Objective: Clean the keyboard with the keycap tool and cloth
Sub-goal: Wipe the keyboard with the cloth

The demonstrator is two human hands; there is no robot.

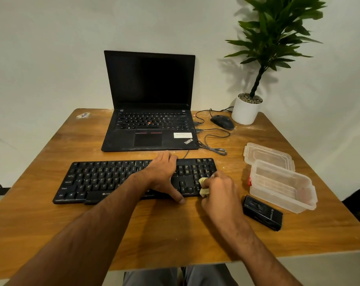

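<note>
On keyboard [121,180]: L hand [164,174] flat, R hand [218,188] grips cloth [203,187].

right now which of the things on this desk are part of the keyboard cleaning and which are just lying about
In use:
- black keyboard, steadied by the left hand
- yellow cloth, gripped by the right hand

Lying about:
- ThinkPad laptop
- wired mouse
- potted plant
- clear plastic container and its lid
- small black box, contents unclear

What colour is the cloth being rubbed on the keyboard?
Pale yellow; the cloth shows best in the head view.
</note>
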